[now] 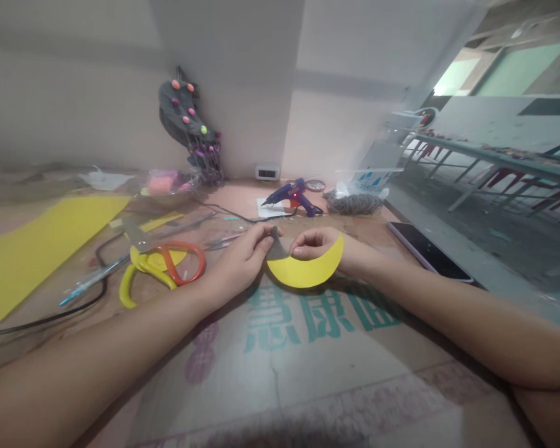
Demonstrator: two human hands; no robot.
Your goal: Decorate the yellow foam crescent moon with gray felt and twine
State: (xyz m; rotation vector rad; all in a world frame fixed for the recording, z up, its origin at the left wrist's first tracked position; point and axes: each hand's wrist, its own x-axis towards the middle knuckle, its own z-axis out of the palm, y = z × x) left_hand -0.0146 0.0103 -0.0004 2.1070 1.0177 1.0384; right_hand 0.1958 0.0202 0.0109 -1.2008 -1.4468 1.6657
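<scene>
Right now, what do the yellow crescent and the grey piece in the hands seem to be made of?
The yellow crescent looks like matte card or craft foam: flat, clean cut edge. The grey piece looks thin and dull, perhaps paper or felt; too small to tell.

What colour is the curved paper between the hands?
Yellow; the crescent shows best in the head view, a grey piece at its tip.

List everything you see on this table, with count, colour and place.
yellow crescent: one, yellow, centre, held
grey piece: one, grey, at the crescent's left tip, pinched
scissors: two, yellow-handled and orange-handled, left of centre
glue gun: one, blue, far centre
yellow sheet: one, yellow, far left
phone: one, dark, right
cardboard: one, brown with green print, front centre
left hand: one, pinching grey piece
right hand: one, holding yellow crescent
</scene>
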